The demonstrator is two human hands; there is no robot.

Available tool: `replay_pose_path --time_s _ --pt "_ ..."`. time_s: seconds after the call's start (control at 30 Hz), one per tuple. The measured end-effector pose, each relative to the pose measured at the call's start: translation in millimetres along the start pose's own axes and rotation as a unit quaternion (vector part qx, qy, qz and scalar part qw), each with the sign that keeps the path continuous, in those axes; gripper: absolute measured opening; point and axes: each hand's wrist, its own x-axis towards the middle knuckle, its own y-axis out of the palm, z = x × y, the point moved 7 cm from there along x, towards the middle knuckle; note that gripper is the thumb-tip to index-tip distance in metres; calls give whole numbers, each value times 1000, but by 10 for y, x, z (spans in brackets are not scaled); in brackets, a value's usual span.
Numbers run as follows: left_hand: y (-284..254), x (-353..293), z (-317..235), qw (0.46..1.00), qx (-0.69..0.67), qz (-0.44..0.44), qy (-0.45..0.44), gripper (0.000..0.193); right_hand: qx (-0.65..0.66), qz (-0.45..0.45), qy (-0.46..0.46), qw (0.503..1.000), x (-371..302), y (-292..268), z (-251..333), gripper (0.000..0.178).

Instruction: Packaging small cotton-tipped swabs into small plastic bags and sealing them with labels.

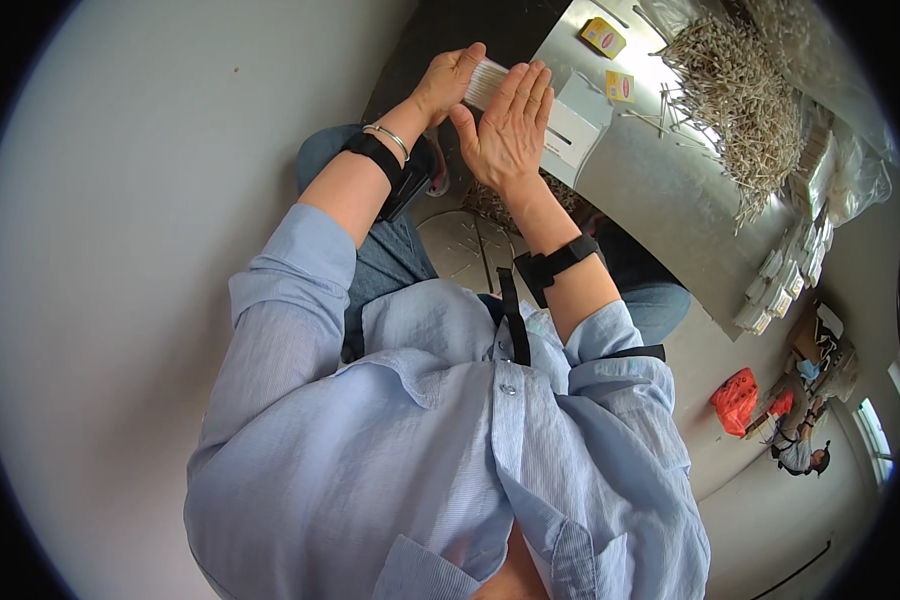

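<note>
My left hand is closed around one end of a white bundle of thin sticks, which look like cotton swabs. The bundle's other end reaches behind the fingers of my right hand. That hand is held up flat with its fingers stretched out and thumb apart, gripping nothing. Whether it touches the bundle cannot be made out. Just right of it, a white box with a dark slot stands at the metal table's edge.
A big heap of loose swabs covers the table's far right. Two small yellow boxes lie nearer, and stacked white packs line the right edge. More swabs lie below the table. A red bag and another person are farther right.
</note>
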Motion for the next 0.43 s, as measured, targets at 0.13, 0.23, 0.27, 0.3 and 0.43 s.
replay_pose_path --time_s 0.13,0.23,0.27,0.3,0.43 --pt "23 -20 9 1000 -29 -11 -5 55 -4 -3 1 1000 9 6 11 98" --pt "16 -37 -4 999 -34 1 -8 55 -5 8 0 1000 13 9 28 98" --pt "20 -42 -1 999 -34 2 -24 56 -5 11 -2 1000 18 9 23 98" --pt "21 -53 2 999 -32 2 -40 57 -4 15 -3 1000 19 11 25 97" --pt "41 -121 -91 993 -109 22 -30 64 19 5 8 1000 17 27 9 98"
